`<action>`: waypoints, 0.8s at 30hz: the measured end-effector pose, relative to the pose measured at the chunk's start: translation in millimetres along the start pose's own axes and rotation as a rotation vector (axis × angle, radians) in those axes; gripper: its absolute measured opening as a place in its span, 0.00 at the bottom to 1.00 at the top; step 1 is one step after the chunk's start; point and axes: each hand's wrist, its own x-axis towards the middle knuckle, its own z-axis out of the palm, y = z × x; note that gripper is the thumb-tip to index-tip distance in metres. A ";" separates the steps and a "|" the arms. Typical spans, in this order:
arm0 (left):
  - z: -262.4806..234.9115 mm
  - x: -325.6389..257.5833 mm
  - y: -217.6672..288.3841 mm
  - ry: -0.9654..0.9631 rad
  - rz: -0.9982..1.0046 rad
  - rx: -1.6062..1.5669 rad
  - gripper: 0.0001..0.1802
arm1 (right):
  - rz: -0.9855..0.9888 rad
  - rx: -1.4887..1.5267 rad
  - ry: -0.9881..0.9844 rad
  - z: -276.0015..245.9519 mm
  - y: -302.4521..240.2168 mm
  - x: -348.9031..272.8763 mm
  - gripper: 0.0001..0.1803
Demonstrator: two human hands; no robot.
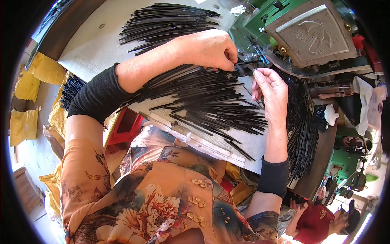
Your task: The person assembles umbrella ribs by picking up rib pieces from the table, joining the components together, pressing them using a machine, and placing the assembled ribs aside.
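Note:
My left hand (215,51) reaches over the worktable with thumb and fingers closed on a thin black strip (248,62), which looks like an umbrella rib. The strip points right, toward the green machine. Just to the right, my right hand (271,87) is pinched at the fingertips around what appears to be another thin dark rib, mostly hidden by the fingers. Beneath and between both hands spreads a loose pile of black ribs (211,97). A neater bundle of ribs (166,24) lies beyond my left forearm.
A green machine with a grey metal cover plate (313,34) stands at the far right of the metal tabletop (97,44). More ribs (304,134) hang along the right edge. A red bin (126,124) sits below the table. Someone in a red shirt (315,223) is at lower right.

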 end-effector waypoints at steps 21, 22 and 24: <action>-6.7 5.1 -3.5 0.055 -0.035 -0.079 0.13 | -0.026 0.062 0.023 -2.8 1.6 10.6 0.13; -6.6 5.8 -6.0 0.056 -0.037 -0.079 0.13 | -0.030 0.061 0.033 -1.7 1.2 12.3 0.13; -6.2 8.0 -11.3 0.064 -0.028 -0.063 0.14 | -0.022 0.072 0.027 -1.1 2.6 15.2 0.13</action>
